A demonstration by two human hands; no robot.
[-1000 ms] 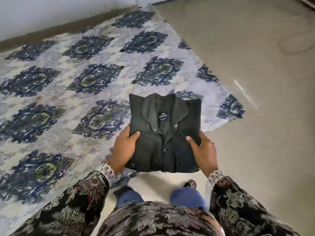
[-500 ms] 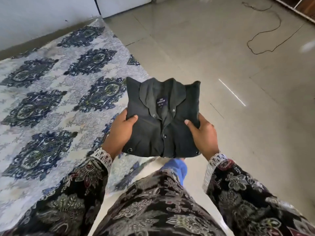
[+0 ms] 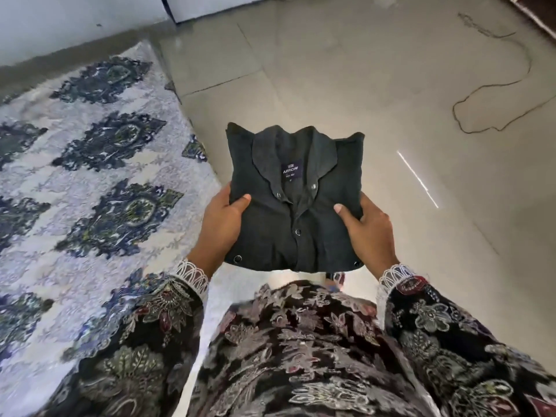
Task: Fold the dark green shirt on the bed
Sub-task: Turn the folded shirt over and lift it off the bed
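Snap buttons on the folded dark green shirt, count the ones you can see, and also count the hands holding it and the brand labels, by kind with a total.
Snap buttons: 5
Hands, left hand and right hand, holding the dark green shirt: 2
Brand labels: 1
Total: 8

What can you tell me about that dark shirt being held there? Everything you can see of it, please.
The dark green shirt is folded into a neat, roughly square packet, front side up. Its collar lies open, showing a dark label that reads ARROW, and metal snap buttons run down the placket and sit at the lower corners. The cloth looks matte and woven. It is held level in the air above the tiled floor, with the left hand and right hand gripping its sides, thumbs on top.
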